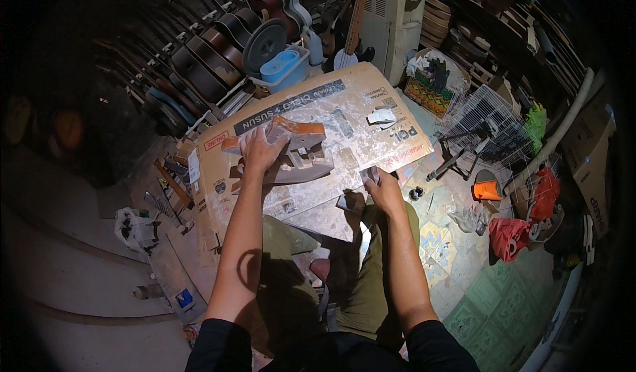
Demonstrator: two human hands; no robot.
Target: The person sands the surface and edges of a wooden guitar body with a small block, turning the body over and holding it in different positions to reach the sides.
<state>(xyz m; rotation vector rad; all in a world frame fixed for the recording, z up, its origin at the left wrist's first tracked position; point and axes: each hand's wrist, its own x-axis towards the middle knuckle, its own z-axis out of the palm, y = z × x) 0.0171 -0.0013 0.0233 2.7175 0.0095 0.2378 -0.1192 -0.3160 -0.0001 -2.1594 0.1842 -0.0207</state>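
A wooden guitar body (306, 131) with an orange-brown edge, a dark underside rim and cut-out pockets lies on a dusty flattened cardboard sheet (358, 100). My left hand (263, 149) grips its left part, fingers curled over the wood. To the right, apart from the body, my right hand (385, 192) is closed on a small grey flat piece (370, 172) near the cardboard's front edge. It looks like folded sandpaper, but I cannot be sure. A dark rectangular block (351, 202) lies just left of that hand. A crumpled whitish scrap (381, 117) rests on the cardboard's far right.
Several guitars (205, 51) stand in a row at the back left, beside a blue plastic tub (281, 67). On the right are a wire rack (487, 117), a black tripod (464, 148), an orange container (487, 190) and red bags (511, 238). Tools (173, 185) lie left of the cardboard.
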